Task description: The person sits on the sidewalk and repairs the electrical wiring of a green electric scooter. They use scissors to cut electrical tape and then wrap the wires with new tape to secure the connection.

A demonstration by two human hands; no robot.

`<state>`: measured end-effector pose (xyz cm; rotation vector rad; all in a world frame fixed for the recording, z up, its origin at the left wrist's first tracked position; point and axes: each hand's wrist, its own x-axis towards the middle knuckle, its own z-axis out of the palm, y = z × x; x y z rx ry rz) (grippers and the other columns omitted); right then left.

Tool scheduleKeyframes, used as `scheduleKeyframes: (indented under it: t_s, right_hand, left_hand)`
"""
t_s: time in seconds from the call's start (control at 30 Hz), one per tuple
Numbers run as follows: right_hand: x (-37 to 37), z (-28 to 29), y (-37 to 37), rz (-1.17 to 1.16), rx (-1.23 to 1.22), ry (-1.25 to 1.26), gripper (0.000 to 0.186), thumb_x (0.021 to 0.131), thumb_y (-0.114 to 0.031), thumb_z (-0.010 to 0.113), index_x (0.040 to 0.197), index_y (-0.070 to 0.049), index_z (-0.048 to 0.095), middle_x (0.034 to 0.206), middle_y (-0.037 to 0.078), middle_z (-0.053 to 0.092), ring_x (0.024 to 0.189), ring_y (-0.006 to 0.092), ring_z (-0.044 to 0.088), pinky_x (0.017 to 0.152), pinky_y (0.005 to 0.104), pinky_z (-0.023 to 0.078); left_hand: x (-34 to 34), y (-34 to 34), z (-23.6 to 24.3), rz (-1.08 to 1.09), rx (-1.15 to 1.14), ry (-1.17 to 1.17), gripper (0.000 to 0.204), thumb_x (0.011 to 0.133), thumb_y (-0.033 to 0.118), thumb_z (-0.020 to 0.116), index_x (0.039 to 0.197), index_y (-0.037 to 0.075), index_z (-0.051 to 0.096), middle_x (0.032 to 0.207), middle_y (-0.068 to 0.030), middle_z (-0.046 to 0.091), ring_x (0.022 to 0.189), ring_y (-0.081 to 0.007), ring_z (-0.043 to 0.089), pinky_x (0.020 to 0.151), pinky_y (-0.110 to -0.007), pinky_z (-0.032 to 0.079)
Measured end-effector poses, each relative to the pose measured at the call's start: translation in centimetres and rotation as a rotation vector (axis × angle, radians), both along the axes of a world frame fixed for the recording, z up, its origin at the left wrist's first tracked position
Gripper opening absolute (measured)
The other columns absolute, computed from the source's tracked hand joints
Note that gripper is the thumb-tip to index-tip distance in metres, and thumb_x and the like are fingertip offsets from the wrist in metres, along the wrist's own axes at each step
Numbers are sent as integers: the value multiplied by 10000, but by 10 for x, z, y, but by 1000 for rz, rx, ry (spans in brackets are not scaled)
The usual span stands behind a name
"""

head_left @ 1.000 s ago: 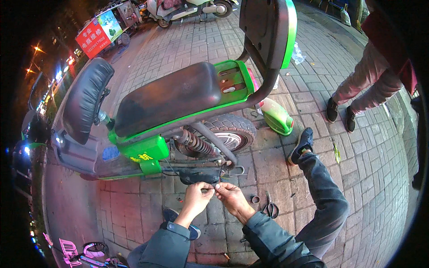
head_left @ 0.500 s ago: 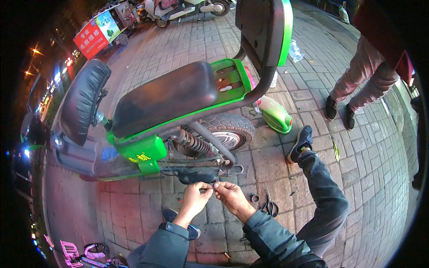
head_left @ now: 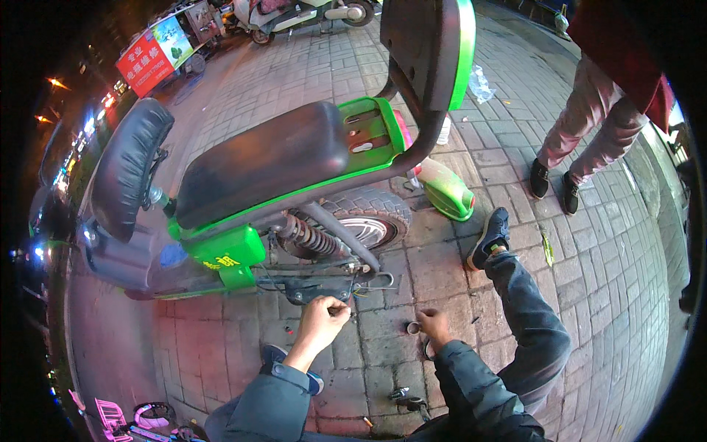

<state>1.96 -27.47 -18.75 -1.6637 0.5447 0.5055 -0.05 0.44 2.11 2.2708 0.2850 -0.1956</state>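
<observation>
My left hand [head_left: 324,322] is closed in a pinch at the lower side of a green and black electric scooter [head_left: 269,158], beside a black housing [head_left: 300,294] with thin loose wires [head_left: 359,289]. What its fingertips hold is too small to make out. Down on the paving, my right hand [head_left: 434,326] is closed over a pair of scissors; the dark handle loops [head_left: 428,349] show below it, while the blades are hidden. A roll of tape [head_left: 412,328] lies just left of that hand.
A green and pink scooter cover part [head_left: 449,193] lies behind the rear wheel [head_left: 368,221]. Another person's legs [head_left: 589,125] stand at the right. A dark object with shiny parts [head_left: 407,399] is near my lap. Parked scooters [head_left: 298,16] and a cart [head_left: 173,40] stand farther off.
My right hand has left the wires and moved right and down onto the scissors. The left hand stays pinched by the housing. The whole view has shifted slightly.
</observation>
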Motion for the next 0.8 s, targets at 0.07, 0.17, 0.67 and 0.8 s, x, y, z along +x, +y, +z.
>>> scheduleKeyframes:
  t_s: [0.07,0.17,0.67,0.8]
  right_hand:
    - [-18,-47,-23,-22,-537,-134,427,816,-347,815,906,56,705,771,186,721,725,350,713,644,435,555]
    - [-59,-89,-43,159,-814,-138,587,749,-387,832,1030,77,609,1024,274,660,951,453,655,853,467,537]
    - [-90,-86,-38,314,-804,-154,511,801,-240,750,1137,69,519,1125,275,572,1097,434,569,955,486,490]
    - [-87,-83,-40,319,-929,4,642,772,-285,811,1185,92,495,1209,240,544,1137,391,572,981,429,491]
  left_hand:
    - [-1,-3,1,13,66,-23,147,834,149,767,889,15,746,894,-132,710,792,-215,692,737,-331,547]
    - [-2,-9,4,13,221,-102,134,809,134,782,871,25,738,891,-114,693,811,-233,683,747,-346,548]
    - [-2,-8,4,37,104,-123,128,843,144,737,871,26,695,848,-114,684,768,-260,692,714,-368,543]
    - [0,-3,8,40,-40,3,155,896,130,723,961,-5,687,942,-96,702,809,-172,686,718,-306,550]
